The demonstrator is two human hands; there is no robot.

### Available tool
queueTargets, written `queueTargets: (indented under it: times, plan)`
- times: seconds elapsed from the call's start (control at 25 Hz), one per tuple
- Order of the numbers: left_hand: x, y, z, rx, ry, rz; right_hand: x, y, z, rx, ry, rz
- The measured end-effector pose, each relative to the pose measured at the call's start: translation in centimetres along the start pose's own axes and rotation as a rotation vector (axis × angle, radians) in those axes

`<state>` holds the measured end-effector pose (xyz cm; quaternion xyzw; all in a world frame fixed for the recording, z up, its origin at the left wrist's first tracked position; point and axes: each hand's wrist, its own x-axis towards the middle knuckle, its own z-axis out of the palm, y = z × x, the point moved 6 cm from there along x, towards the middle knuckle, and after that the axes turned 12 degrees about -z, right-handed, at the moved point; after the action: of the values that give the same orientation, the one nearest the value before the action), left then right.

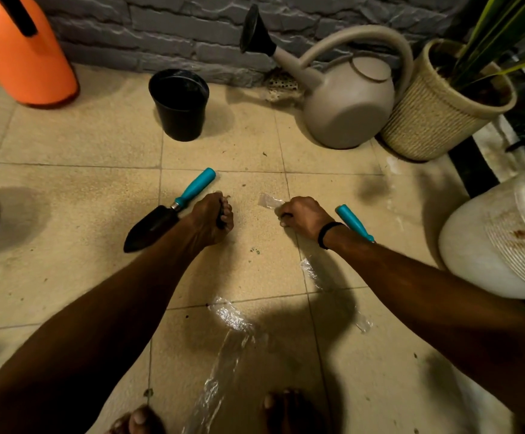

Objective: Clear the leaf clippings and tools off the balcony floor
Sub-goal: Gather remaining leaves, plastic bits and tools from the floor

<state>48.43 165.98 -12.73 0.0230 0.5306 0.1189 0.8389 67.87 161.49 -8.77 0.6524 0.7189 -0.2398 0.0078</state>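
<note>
L hand (214,217): fingers curled tight round dark clippings (225,197), low over floor (67,245), just beside trowel (161,214) lying flat. R hand (301,216): fingers pinching edge of clear plastic sheet (229,317) spread on floor. Second teal-handled tool (355,223) lies behind R wrist. Green specks (254,251) btwn arms.

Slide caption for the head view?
On a tiled balcony floor, the left hand grips dark debris beside a trowel while the right hand pinches a clear plastic sheet.
</note>
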Motion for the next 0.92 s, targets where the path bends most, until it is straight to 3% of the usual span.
queueTargets:
  times: [0.16, 0.32, 0.48, 0.76, 0.92]
  plan:
    - [0.2, -0.1, 0.0, 0.032, 0.041, 0.016, 0.5, -0.8, 0.1, -0.075, 0.017, -0.074]
    - [-0.5, 0.2, -0.1, 0.055, 0.051, 0.065, 1.4, -4.9, -1.9, 0.199, 0.089, -0.135]
    - [-0.6, 0.1, -0.1, 0.088, 0.04, 0.053, 2.8, -10.1, -2.6, 0.18, 0.02, -0.257]
    - [-1.2, -0.7, -1.5, 0.118, 0.049, -0.029, 1.4, -8.2, -1.6, 0.497, 0.039, -0.135]
    - [-1.8, -1.2, -2.3, 0.102, 0.066, -0.026, -1.6, -5.2, 1.7, 0.433, -0.042, -0.03]
